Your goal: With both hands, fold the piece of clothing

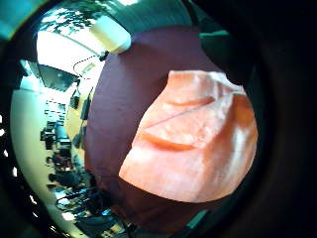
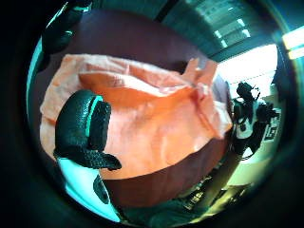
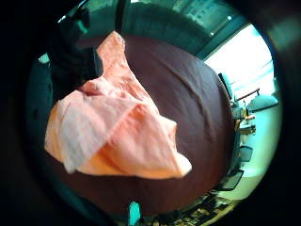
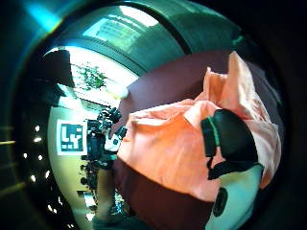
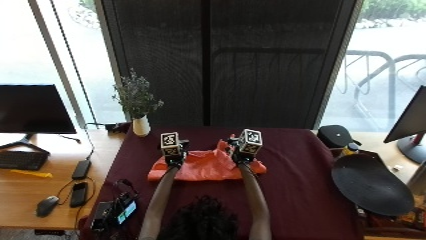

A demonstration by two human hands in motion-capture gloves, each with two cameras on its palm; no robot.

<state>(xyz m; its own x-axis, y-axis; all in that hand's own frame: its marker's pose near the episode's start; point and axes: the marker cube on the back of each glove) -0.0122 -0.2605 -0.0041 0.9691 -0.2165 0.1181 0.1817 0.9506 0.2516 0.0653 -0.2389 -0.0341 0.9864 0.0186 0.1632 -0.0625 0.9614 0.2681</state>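
No writing can be read. The orange garment [image 5: 206,167] is spread on the maroon bench [image 5: 299,175], near the white vase [image 5: 140,126]. Left hand [image 5: 174,156] and right hand [image 5: 243,154] are placed on it; whether either grip is closed on the cloth cannot be told.

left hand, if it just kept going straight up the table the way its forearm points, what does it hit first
Probably the far part of the orange garment under the left hand, then bare maroon tablecloth. The white vase stands off to the left of that line, though depth is hard to judge.

The garment [image 5: 203,168] lies mid-table [image 5: 299,190], the vase [image 5: 140,126] behind at the left, both hands above it.
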